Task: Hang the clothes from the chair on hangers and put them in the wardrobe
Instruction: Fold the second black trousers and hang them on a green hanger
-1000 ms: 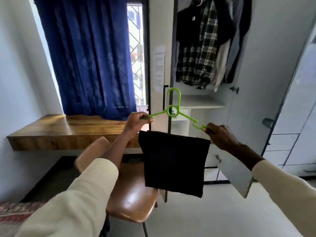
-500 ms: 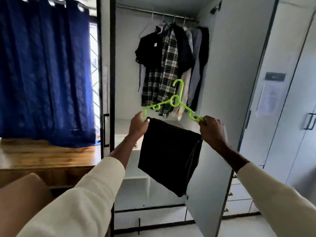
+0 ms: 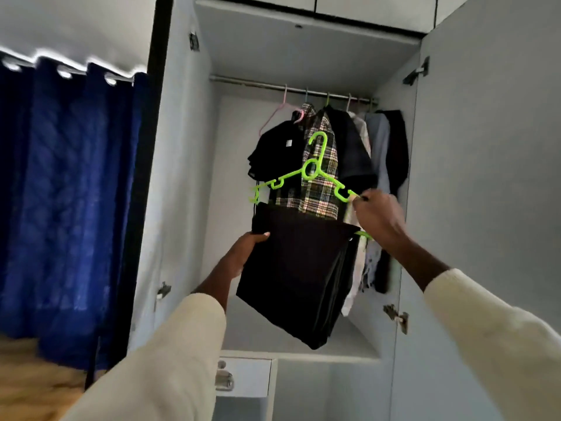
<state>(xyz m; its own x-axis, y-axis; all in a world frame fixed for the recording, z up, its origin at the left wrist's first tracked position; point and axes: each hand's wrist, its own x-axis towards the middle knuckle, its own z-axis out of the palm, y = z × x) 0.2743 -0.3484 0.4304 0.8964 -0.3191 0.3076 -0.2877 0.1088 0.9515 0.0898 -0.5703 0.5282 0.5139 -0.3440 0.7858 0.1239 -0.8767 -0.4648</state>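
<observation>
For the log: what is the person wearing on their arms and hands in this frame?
Both arms are covered by long cream, off-white sleeves of a soft-looking plain fabric, with no visible print or markings. The left sleeve and the right sleeve each end at the wrist. The left hand and right hand are bare: no gloves, and no rings, watch or bracelets show.

Both arms wear long cream sleeves of a soft, plain fabric (no pattern or print shows). Each cuff ends just short of the wrist, leaving the left hand (image 3: 247, 249) and the right hand (image 3: 379, 218) bare.
</observation>
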